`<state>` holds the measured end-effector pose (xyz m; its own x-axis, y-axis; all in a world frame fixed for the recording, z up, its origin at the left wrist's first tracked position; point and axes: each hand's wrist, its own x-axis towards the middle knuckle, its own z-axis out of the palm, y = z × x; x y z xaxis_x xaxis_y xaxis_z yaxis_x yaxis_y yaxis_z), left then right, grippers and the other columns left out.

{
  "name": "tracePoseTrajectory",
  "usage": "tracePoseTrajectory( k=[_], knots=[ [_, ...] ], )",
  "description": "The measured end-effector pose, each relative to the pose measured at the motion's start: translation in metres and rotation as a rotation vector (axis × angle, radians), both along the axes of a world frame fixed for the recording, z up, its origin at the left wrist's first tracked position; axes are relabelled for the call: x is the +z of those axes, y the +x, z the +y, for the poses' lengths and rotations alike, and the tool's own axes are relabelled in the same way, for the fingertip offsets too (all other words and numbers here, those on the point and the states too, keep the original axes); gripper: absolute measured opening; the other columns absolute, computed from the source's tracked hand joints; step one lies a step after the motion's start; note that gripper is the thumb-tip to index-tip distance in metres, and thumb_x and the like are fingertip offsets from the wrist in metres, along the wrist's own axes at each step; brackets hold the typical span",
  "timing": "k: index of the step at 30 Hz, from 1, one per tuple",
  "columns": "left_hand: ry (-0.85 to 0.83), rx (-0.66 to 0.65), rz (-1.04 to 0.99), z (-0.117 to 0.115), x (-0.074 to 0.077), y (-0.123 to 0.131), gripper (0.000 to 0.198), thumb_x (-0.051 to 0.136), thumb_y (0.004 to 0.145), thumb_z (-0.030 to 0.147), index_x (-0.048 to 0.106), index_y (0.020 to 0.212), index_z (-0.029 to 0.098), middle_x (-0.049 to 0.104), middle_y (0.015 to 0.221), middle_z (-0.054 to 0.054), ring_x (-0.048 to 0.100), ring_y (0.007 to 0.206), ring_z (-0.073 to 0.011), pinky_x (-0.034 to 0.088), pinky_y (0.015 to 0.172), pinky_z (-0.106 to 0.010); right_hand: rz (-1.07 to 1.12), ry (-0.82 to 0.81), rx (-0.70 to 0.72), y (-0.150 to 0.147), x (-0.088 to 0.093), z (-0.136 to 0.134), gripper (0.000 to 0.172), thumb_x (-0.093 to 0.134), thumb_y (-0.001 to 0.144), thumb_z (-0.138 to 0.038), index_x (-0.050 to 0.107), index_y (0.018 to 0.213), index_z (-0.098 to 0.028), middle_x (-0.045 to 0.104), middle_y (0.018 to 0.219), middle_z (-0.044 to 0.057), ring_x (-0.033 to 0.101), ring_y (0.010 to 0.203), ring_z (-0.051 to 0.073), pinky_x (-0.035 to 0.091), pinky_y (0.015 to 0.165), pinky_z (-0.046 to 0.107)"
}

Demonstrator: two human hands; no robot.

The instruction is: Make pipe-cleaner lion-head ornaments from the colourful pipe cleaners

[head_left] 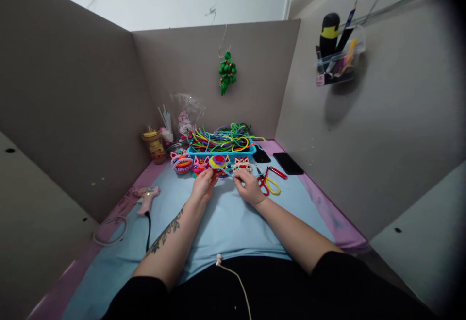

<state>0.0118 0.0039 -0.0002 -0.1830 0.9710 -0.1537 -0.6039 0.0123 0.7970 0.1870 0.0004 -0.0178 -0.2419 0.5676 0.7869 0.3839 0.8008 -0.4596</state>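
Observation:
My left hand is closed around the lower edge of a round yellow, red and purple fuzzy piece. A light blue fuzzy stem runs from that piece to my right hand, whose fingers pinch its end. Just behind my hands stand colourful fuzzy animal heads: a purple and orange one at the left, a pink one beside it, and a cream and red one behind my right hand.
Behind the heads, a blue tray holds many coloured stems. Red-and-yellow stem loops and a dark phone lie right. A pink glue gun with a black cord lies left. A jar stands back left; grey panels enclose the table.

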Motion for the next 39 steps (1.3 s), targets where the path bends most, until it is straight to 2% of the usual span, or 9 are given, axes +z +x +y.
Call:
tracePoseTrajectory(
  k=[9, 18, 24, 30, 39],
  knots=[
    [-0.018, 0.021, 0.048, -0.001, -0.001, -0.003, 0.022, 0.075, 0.063, 0.026, 0.058, 0.073, 0.015, 0.064, 0.068, 0.0, 0.063, 0.064, -0.0103, 0.045, 0.053, -0.017, -0.079, -0.094, 0.004, -0.003, 0.001, -0.002, 0.011, 0.045, 0.081, -0.016, 0.054, 0.077, -0.02, 0.056, 0.076, 0.004, 0.053, 0.074, 0.017, 0.043, 0.072, 0.029],
    [0.007, -0.132, 0.028, -0.009, 0.005, 0.002, 0.027, 0.078, 0.061, 0.022, 0.053, 0.064, 0.014, 0.063, 0.063, 0.0, 0.065, 0.064, -0.0117, 0.047, 0.052, -0.016, -0.076, -0.123, 0.002, -0.006, -0.001, -0.002, 0.012, 0.044, 0.081, -0.015, 0.054, 0.075, -0.019, 0.054, 0.072, 0.002, 0.052, 0.071, 0.016, 0.04, 0.068, 0.027],
    [0.013, -0.136, 0.014, -0.008, 0.002, 0.002, 0.025, 0.077, 0.061, 0.018, 0.052, 0.064, 0.015, 0.064, 0.063, 0.0, 0.065, 0.064, -0.0112, 0.048, 0.056, -0.018, -0.052, -0.174, 0.008, -0.005, -0.003, 0.003, 0.01, 0.047, 0.08, -0.017, 0.057, 0.078, -0.019, 0.057, 0.076, 0.003, 0.054, 0.075, 0.017, 0.042, 0.069, 0.027],
    [0.052, -0.168, 0.113, -0.012, 0.003, 0.007, 0.032, 0.081, 0.055, 0.026, 0.053, 0.065, 0.015, 0.065, 0.066, -0.001, 0.065, 0.068, -0.0126, 0.048, 0.063, -0.021, 0.043, -0.25, 0.024, -0.01, -0.003, 0.002, 0.014, 0.051, 0.081, -0.024, 0.059, 0.091, -0.018, 0.062, 0.082, 0.004, 0.054, 0.068, 0.015, 0.043, 0.063, 0.026],
    [0.087, -0.197, 0.178, -0.014, 0.001, 0.009, 0.039, 0.082, 0.052, 0.03, 0.057, 0.079, 0.016, 0.067, 0.068, -0.001, 0.064, 0.064, -0.0128, 0.047, 0.065, -0.024, 0.184, -0.395, 0.052, -0.015, 0.001, -0.001, 0.011, 0.052, 0.077, -0.028, 0.057, 0.079, -0.018, 0.058, 0.071, 0.001, 0.052, 0.064, 0.014, 0.043, 0.062, 0.026]
  ],
)
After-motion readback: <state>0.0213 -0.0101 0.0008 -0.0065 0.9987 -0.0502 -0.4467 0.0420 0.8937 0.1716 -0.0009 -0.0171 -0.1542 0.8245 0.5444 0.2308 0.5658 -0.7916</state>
